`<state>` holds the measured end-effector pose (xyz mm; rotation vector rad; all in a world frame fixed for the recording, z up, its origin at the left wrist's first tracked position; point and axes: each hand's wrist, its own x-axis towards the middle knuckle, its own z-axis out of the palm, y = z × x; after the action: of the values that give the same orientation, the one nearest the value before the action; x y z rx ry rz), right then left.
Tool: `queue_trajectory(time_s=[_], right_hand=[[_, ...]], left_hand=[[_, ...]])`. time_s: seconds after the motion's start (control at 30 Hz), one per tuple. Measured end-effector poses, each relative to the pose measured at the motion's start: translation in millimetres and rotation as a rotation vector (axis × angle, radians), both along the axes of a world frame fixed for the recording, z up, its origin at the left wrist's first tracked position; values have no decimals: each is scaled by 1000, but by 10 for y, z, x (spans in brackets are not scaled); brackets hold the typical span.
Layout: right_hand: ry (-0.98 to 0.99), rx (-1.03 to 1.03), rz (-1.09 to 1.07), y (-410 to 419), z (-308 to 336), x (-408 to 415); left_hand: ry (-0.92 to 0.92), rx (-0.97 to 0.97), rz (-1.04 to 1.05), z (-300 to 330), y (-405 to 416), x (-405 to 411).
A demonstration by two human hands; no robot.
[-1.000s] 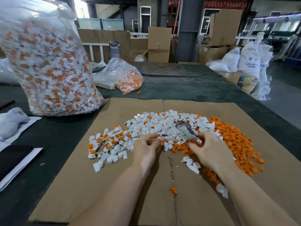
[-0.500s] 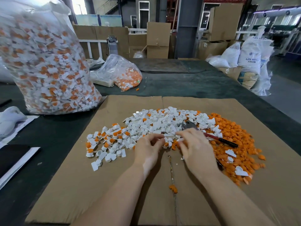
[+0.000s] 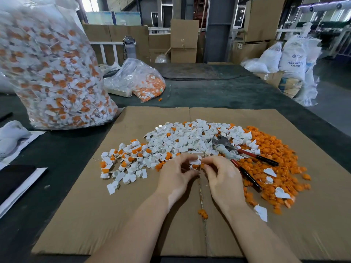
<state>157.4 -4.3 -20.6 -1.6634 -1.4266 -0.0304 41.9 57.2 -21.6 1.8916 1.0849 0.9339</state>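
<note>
A warehouse of stacked boxes stands behind a dark surface [image 3: 218, 92] that carries a cardboard sheet [image 3: 76, 205]. Through the head camera I see the left hand [image 3: 175, 176] and right hand [image 3: 223, 178] meeting mid-sheet. The fingers of both are curled, pinching one small white piece [image 3: 195, 162] with an orange insert. I judge it light, stiff and slightly slick, best held by its flat tab. The white pile [image 3: 180, 141] lies just behind it. Red-handled pliers [image 3: 237, 154] and the orange pile [image 3: 275, 154] crowd the right hand. A full clear bag [image 3: 47, 73] stands far left.
</note>
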Motion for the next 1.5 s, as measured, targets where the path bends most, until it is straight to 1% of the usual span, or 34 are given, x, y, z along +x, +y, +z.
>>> queue_trajectory(time_s=[0.2,0.37,0.53,0.7,0.77,0.83,0.9,1.0,1.2,1.27,1.33,1.37,1.43,1.5], right_hand=[[-110,9,76,-20,22,-20],[-153,-3,101,-19,27,-19],[-188,46,63,-20,32,-16],[-101,88,-13,-19,23,6],[-77,87,-32,-15,15,5],[-53,83,-51,-10,10,7],[-40,82,-69,-9,6,9],[-46,84,-101,-10,3,7],[-39,37,-204,8,-34,17],[-39,13,-233,18,-51,23],[-65,-14,-247,32,-67,20],[-84,-26,-252,40,-74,15],[-135,-54,-261,52,-80,3],[-215,-87,-273,60,-82,-8]], left_hand=[[39,41,-9,-18,-7,-8],[70,37,-20,-14,-8,3],[52,28,12,-10,-38,4],[-24,41,223,46,-46,-80],[60,145,341,78,9,-180],[199,237,498,108,110,-309],[321,255,625,142,212,-432],[412,227,696,170,319,-545],[503,186,670,154,404,-585],[518,210,659,154,392,-546],[484,276,638,156,347,-473],[440,322,598,154,316,-423],[350,397,431,144,243,-286],[320,403,242,110,170,-136]])
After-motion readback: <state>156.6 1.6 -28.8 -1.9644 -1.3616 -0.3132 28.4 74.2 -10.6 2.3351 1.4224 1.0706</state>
